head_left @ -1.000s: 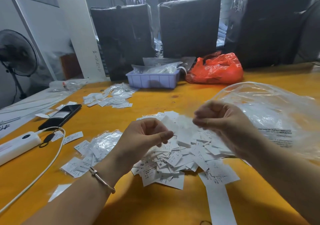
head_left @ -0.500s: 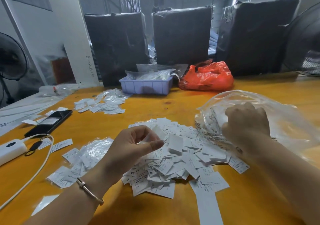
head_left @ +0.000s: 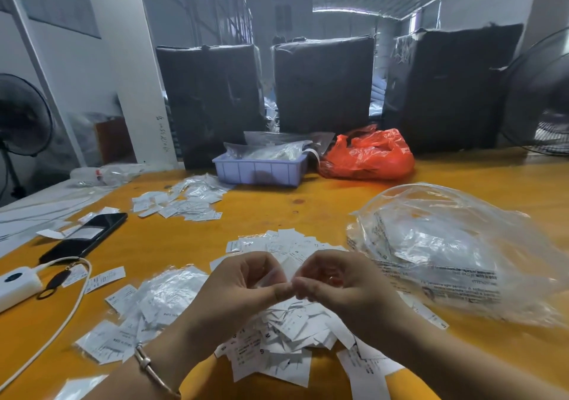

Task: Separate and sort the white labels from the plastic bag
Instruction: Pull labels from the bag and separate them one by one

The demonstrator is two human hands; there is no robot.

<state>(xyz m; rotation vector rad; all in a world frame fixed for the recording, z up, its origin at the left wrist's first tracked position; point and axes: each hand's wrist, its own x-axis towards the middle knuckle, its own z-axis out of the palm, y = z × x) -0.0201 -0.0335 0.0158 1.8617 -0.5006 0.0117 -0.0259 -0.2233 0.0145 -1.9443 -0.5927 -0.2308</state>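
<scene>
A heap of small white labels (head_left: pixel 286 338) lies on the yellow table (head_left: pixel 308 208) right in front of me. Above it my left hand (head_left: pixel 240 288) and my right hand (head_left: pixel 338 285) meet, fingertips together, pinching a small white label (head_left: pixel 288 265) between them. A large clear plastic bag (head_left: pixel 455 245) with printed text lies crumpled to the right, apart from both hands. To the left sits a smaller pile of labels with a small clear packet (head_left: pixel 172 288) on it. Another label pile (head_left: pixel 181 204) lies farther back on the left.
A black phone (head_left: pixel 86 236), a white power bank (head_left: pixel 15 285) and its cable (head_left: pixel 61 322) lie at the left. A lilac tray (head_left: pixel 258 171) with bags and an orange bag (head_left: pixel 369 156) stand at the back before black-wrapped bundles. Fans stand at both sides.
My right hand has come back from the clear bag to the middle and now meets my left hand over the heap. Both pinch a label together.
</scene>
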